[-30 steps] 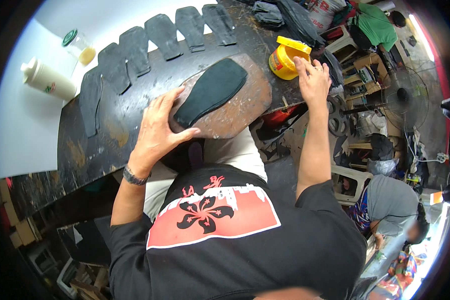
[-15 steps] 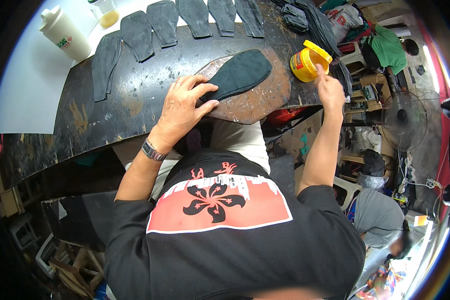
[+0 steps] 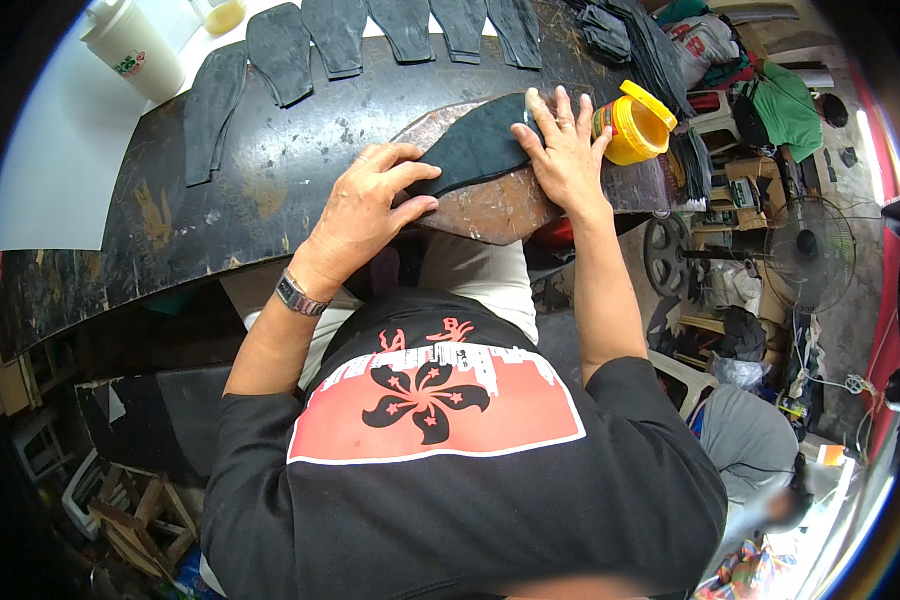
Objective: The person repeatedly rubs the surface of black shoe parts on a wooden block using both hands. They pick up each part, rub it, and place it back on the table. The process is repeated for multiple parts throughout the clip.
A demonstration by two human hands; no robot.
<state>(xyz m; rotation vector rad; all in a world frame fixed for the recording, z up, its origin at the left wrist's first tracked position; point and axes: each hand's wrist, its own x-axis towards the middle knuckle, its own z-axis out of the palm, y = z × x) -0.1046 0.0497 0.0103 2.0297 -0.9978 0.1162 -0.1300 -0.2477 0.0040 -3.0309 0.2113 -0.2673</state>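
A dark green-black, leather-like cut piece (image 3: 475, 147), wide at the right and narrow at the left, lies on a worn brown board (image 3: 505, 208). My left hand (image 3: 375, 200) has its thumb and fingers around the piece's narrow left end, holding it down. My right hand (image 3: 567, 150) lies flat with spread fingers on the wide right end, covering part of it. Just right of those fingers, an open yellow plastic tub (image 3: 635, 132) with its lid tipped up stands on the table. Its contents are hard to make out.
Several similar dark pieces (image 3: 278, 60) lie in a row along the far side of the black table (image 3: 170, 225). A cream bottle (image 3: 135, 55) stands far left. More dark pieces are stacked at the far right. A fan (image 3: 810, 245) and two people are off to the right.
My right hand has moved left from the yellow tub onto the wide end of the dark piece, and its fingers have spread. My left hand stays at the narrow end.
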